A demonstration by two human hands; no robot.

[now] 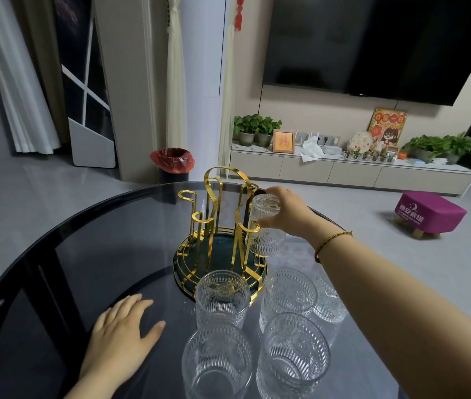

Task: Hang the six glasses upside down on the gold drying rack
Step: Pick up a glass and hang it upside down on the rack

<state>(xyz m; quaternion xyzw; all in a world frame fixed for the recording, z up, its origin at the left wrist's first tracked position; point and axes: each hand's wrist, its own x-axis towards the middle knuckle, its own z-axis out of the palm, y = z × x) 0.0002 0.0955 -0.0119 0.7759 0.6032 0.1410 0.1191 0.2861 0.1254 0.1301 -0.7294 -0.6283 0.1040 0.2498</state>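
Note:
The gold drying rack (222, 226) stands on its round green tray in the middle of the dark glass table (56, 269). My right hand (283, 214) is shut on one ribbed clear glass (267, 243), held upside down at the rack's right-hand prong; I cannot tell whether it rests on the prong. Several more clear glasses stand upright in front of the rack, among them one at the tray's near edge (222, 298), one to its right (289, 295) and one nearest me (293, 355). My left hand (122, 335) lies flat on the table, fingers spread, holding nothing.
The other prongs of the rack carry no glasses. Beyond the table's far edge are a bin with a red bag (172, 165), a low TV cabinet (343, 171) and a purple stool (427, 211) on the grey floor.

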